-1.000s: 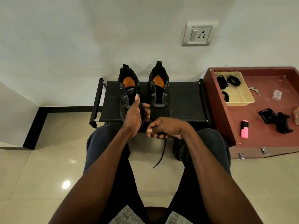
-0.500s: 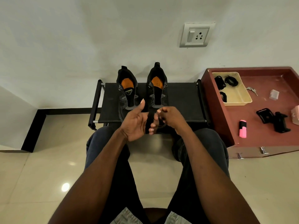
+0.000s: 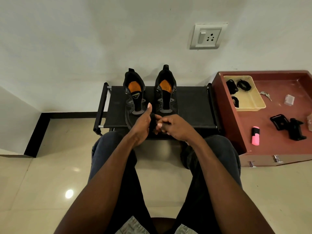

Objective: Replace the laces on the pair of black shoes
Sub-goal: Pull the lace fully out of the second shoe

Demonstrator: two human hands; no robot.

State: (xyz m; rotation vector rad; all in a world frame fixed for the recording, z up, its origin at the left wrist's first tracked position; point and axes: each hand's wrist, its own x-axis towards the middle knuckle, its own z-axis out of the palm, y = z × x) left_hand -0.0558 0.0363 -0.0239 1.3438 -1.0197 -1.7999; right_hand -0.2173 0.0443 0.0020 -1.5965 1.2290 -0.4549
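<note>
Both hands meet at frame center: left hand [image 3: 143, 125] holds the limp black lace [image 3: 153, 122] coiled, right hand [image 3: 172, 127] pinches it; best gripped at its tip.

On the white wall there is a grey switch and socket plate [image 3: 208, 36]. A black fabric rack [image 3: 192, 107] stands against this wall. To the right, a red-brown table [image 3: 276, 125] carries a yellow tray [image 3: 253, 102], keys [image 3: 265, 95], a small clear packet [image 3: 289, 99], a black phone holder [image 3: 287, 126] and a pink highlighter [image 3: 255, 137]
</note>
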